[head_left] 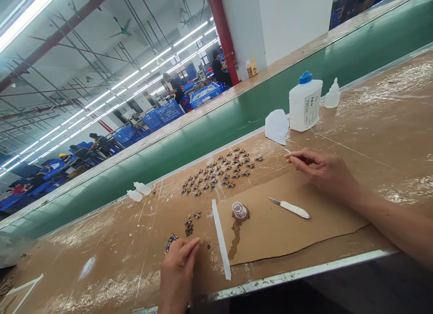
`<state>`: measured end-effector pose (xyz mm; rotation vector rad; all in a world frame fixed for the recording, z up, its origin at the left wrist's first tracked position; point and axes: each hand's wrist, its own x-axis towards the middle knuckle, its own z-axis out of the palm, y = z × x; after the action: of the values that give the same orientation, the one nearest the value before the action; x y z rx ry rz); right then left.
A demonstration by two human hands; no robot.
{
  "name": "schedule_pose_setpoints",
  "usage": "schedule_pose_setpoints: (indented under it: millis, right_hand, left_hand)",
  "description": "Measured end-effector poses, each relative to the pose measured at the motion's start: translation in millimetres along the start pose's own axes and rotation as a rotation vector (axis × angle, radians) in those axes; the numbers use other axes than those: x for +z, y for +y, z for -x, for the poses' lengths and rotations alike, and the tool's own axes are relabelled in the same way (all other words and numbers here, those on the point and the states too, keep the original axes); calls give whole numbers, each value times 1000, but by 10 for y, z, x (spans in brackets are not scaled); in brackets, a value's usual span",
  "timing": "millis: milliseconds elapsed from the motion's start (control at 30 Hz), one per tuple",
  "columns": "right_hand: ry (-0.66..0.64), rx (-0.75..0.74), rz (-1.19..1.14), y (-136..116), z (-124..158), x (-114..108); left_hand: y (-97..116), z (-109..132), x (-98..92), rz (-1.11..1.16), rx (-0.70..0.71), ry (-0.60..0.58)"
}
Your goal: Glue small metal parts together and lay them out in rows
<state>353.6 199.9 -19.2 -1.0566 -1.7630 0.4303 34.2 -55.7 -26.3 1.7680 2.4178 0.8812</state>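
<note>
My right hand (316,167) is closed in a pinch on a thin pale stick (287,150), above the right part of a cardboard sheet (270,242). My left hand (179,264) rests by the table's front edge, thumb and forefinger pressed together; what they hold, if anything, is too small to tell. Beside it lie a small pile of blue and gold parts (171,240) and some dark rings (189,229). On the cardboard are a white-handled knife (294,209) and a small round pot (240,210) with a wet stain. Several blue and gold parts (216,172) are spread behind.
A large white bottle with a blue cap (305,104), a small dropper bottle (332,95) and a white paper (277,126) stand or lie at the back right. Two small bottles (138,191) lie back left. A green belt (203,136) runs behind; people work beyond.
</note>
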Motion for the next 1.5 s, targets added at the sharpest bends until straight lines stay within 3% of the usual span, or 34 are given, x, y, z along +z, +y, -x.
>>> schedule_pose_setpoints:
  millis: [133, 300, 500, 933, 1167, 1333, 1400, 1500]
  right_hand:
    - [6, -3, -10, 4, -4, -5]
    - [9, -17, -22, 1, -4, -10]
    - [7, -41, -45, -5, -14, -10]
    - [20, -94, -104, 12, -30, -16]
    - [21, -104, -135, 1, -32, -23]
    - [22, -100, -143, 8, -37, -12]
    - [15, -96, -144, 10, -35, -10]
    - [-2, -90, -142, 4, -30, -14]
  left_hand:
    - [-64, -430, -93, -228, 154, 8]
    - [-33, -811, -9, -314, 239, -71]
    - [-70, -910, 48, -359, 310, -131]
    - [-263, -998, 114, -248, 318, -136]
    - [-260, -1010, 145, -192, 227, -36]
    - [-186, -994, 97, -106, 150, -47]
    - [-155, -989, 61, -25, 64, -56]
    - [-75, -990, -13, 193, -174, -80]
